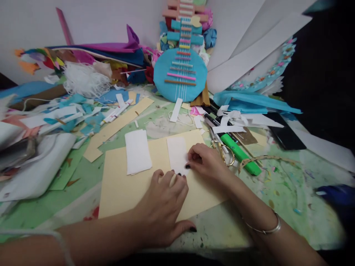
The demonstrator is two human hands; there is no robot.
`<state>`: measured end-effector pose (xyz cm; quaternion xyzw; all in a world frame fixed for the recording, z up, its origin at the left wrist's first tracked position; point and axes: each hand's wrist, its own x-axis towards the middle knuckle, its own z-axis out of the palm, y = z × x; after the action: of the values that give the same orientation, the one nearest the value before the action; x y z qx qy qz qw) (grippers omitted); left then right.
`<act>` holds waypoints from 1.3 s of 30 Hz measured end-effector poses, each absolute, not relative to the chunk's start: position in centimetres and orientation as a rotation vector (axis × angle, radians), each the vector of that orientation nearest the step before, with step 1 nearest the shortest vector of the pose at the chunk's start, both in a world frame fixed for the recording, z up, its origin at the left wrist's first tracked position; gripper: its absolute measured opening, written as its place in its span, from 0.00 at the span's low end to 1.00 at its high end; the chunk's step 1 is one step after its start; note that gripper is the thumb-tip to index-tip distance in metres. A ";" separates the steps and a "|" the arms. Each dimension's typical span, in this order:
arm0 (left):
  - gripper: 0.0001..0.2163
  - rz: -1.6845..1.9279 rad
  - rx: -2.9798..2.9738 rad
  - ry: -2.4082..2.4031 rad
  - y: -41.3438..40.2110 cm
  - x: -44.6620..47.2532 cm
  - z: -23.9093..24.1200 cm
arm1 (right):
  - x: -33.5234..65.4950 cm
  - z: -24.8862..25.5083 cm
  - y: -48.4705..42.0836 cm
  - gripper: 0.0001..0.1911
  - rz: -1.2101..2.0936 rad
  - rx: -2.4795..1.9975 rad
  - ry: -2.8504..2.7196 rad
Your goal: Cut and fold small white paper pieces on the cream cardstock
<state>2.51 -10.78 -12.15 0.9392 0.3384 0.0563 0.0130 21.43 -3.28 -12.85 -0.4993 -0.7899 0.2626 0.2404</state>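
Observation:
A cream sheet of card (pixel 122 184) lies flat on the paint-stained table in front of me. On it rest a stack of white rectangular pieces (pixel 137 151) and one single white piece (pixel 176 153). My left hand (pixel 163 207) lies palm down on the cream card, its fingertips at the lower edge of the single white piece. My right hand (pixel 206 162) has its fingers curled, with the fingertips pressing on the right edge of that white piece.
Gold-handled scissors (pixel 223 149), a green marker (pixel 240 154) and black pens (pixel 212 118) lie right of my hands. A blue paper guitar (pixel 180 74) stands at the back. Paper scraps (pixel 74 111) pile at the left. A black phone (pixel 285 133) lies at the right.

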 end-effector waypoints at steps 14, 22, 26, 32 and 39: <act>0.21 0.633 3.030 1.059 -9.7 2.6 -13.1 | 16.8 -10.2 3.3 0.20 0.620 -1.496 -2.490; 0.20 0.778 3.058 1.024 -8.6 2.3 -13.4 | 17.0 -10.4 3.8 0.20 0.771 -1.497 -2.451; 0.17 0.827 3.079 1.038 -8.3 2.2 -13.2 | 17.1 -10.7 3.8 0.18 0.731 -1.389 -2.421; 0.16 0.775 3.060 1.108 -8.2 2.2 -13.0 | 16.9 -10.6 3.7 0.15 0.611 -1.463 -2.430; 0.14 0.797 3.034 1.148 -7.8 2.0 -12.6 | 17.9 -10.7 3.6 0.08 0.514 -1.555 -2.424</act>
<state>1.99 -7.78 -12.58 0.9038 0.3419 0.2374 -0.0994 17.86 3.60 -10.72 -0.5285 -0.8237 0.1748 0.1079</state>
